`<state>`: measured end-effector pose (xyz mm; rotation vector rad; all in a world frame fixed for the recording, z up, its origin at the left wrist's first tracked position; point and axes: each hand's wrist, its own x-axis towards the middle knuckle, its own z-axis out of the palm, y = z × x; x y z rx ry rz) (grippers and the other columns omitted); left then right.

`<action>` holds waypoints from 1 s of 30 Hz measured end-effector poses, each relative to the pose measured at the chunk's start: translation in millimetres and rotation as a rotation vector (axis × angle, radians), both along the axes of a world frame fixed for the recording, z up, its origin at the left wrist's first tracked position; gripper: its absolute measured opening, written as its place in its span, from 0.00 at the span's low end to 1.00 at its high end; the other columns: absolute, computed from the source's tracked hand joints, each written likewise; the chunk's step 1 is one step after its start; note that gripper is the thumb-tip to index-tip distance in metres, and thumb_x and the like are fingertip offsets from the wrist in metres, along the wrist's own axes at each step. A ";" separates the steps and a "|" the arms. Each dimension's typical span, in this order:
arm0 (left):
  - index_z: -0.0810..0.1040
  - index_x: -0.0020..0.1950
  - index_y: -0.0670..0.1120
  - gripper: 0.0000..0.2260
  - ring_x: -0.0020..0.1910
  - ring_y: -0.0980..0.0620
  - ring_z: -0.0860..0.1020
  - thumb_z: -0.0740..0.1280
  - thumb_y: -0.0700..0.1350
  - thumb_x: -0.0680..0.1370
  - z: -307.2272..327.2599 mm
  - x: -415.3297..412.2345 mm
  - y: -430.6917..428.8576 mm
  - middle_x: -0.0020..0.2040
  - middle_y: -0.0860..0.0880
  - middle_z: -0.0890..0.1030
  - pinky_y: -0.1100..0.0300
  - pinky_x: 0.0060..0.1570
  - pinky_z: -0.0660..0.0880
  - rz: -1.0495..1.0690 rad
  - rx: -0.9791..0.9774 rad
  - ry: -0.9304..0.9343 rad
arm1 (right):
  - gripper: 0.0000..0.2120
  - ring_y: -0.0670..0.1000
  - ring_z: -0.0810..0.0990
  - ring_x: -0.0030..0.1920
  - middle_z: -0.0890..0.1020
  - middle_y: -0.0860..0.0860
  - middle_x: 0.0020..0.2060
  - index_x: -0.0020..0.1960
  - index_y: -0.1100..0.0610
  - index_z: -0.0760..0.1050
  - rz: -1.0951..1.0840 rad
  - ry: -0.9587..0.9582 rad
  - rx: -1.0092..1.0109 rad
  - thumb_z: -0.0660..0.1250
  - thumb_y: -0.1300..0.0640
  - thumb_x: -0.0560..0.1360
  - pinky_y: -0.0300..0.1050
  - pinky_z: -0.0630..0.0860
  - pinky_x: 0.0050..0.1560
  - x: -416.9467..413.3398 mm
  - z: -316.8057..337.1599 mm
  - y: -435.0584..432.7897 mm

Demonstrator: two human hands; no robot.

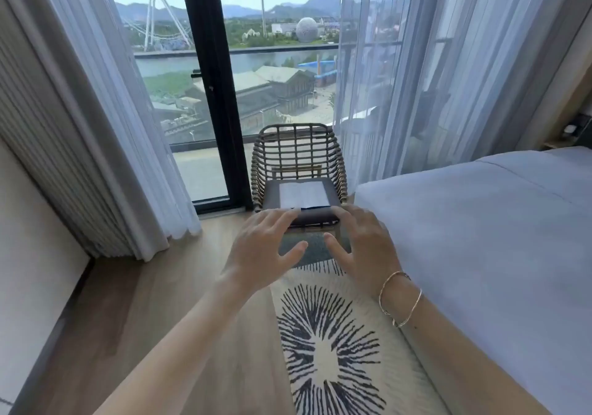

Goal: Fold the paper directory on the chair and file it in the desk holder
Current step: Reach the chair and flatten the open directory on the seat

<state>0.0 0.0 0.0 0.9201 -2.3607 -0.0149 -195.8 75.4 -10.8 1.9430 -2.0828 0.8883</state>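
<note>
A white paper directory (302, 194) lies flat and unfolded on the dark grey seat cushion of a woven rattan chair (298, 151) by the window. Its near edge shows a dark blue strip. My left hand (261, 248) is stretched out in the air in front of the chair, fingers spread, holding nothing. My right hand (362, 248) is beside it, also spread and empty, with thin bracelets on the wrist. Both hands are short of the paper, near the cushion's front edge. No desk holder is in view.
A bed with white linen (480, 238) fills the right side, close to the chair. A patterned rug (333, 350) lies on the wooden floor below my arms. Sheer curtains (384, 78) hang on both sides of the black-framed window (208, 87).
</note>
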 end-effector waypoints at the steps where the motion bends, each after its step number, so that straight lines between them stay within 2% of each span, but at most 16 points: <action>1: 0.72 0.69 0.49 0.26 0.61 0.51 0.76 0.61 0.60 0.75 -9.4 1.6 5.3 0.62 0.51 0.80 0.55 0.60 0.70 -0.002 0.036 -0.009 | 0.27 0.55 0.72 0.66 0.76 0.54 0.65 0.69 0.54 0.71 0.012 -0.016 0.032 0.57 0.41 0.76 0.55 0.71 0.64 3.8 -8.7 5.5; 4: 0.73 0.68 0.49 0.25 0.61 0.50 0.76 0.62 0.60 0.75 -43.8 8.9 26.7 0.63 0.50 0.80 0.53 0.59 0.71 0.032 0.179 -0.015 | 0.27 0.55 0.74 0.65 0.77 0.55 0.64 0.68 0.57 0.73 0.020 -0.034 0.101 0.59 0.42 0.76 0.55 0.73 0.63 14.5 -45.6 26.1; 7: 0.76 0.66 0.47 0.23 0.59 0.47 0.77 0.65 0.57 0.74 -77.2 18.4 52.5 0.61 0.49 0.80 0.51 0.55 0.74 0.054 0.297 -0.012 | 0.25 0.56 0.73 0.66 0.77 0.55 0.65 0.68 0.57 0.73 0.008 -0.036 0.199 0.62 0.44 0.76 0.54 0.71 0.63 21.8 -83.2 51.0; 14: 0.80 0.61 0.44 0.20 0.58 0.47 0.79 0.71 0.53 0.73 -139.7 50.3 109.8 0.58 0.47 0.82 0.53 0.61 0.71 0.076 0.419 -0.140 | 0.24 0.56 0.76 0.63 0.79 0.54 0.62 0.66 0.57 0.75 -0.021 -0.122 0.417 0.62 0.45 0.75 0.52 0.73 0.61 41.6 -150.5 118.0; 18: 0.80 0.62 0.44 0.21 0.59 0.46 0.78 0.69 0.54 0.74 -150.8 56.6 122.3 0.58 0.47 0.82 0.52 0.62 0.71 0.068 0.473 -0.184 | 0.24 0.56 0.75 0.64 0.78 0.54 0.63 0.67 0.57 0.74 0.005 -0.117 0.521 0.63 0.46 0.76 0.53 0.73 0.62 49.8 -164.1 136.2; 23: 0.75 0.68 0.45 0.21 0.63 0.47 0.76 0.66 0.51 0.78 -148.6 58.5 123.3 0.62 0.48 0.80 0.54 0.64 0.69 0.055 0.492 -0.134 | 0.24 0.56 0.76 0.62 0.79 0.55 0.61 0.66 0.58 0.75 0.002 -0.135 0.474 0.62 0.45 0.76 0.53 0.73 0.60 46.9 -152.8 132.7; 27: 0.74 0.68 0.46 0.21 0.63 0.48 0.75 0.66 0.52 0.77 -138.3 51.7 114.9 0.62 0.48 0.79 0.53 0.64 0.68 0.054 0.453 -0.108 | 0.26 0.56 0.77 0.61 0.80 0.55 0.59 0.65 0.58 0.76 -0.002 -0.127 0.388 0.56 0.43 0.76 0.52 0.72 0.60 36.9 -135.7 124.8; 30: 0.75 0.67 0.45 0.22 0.63 0.48 0.75 0.64 0.54 0.76 -132.3 44.3 111.0 0.62 0.49 0.80 0.53 0.64 0.69 0.057 0.435 -0.099 | 0.26 0.55 0.78 0.60 0.81 0.54 0.58 0.65 0.58 0.76 -0.013 -0.140 0.342 0.57 0.43 0.76 0.53 0.74 0.59 27.8 -129.5 120.0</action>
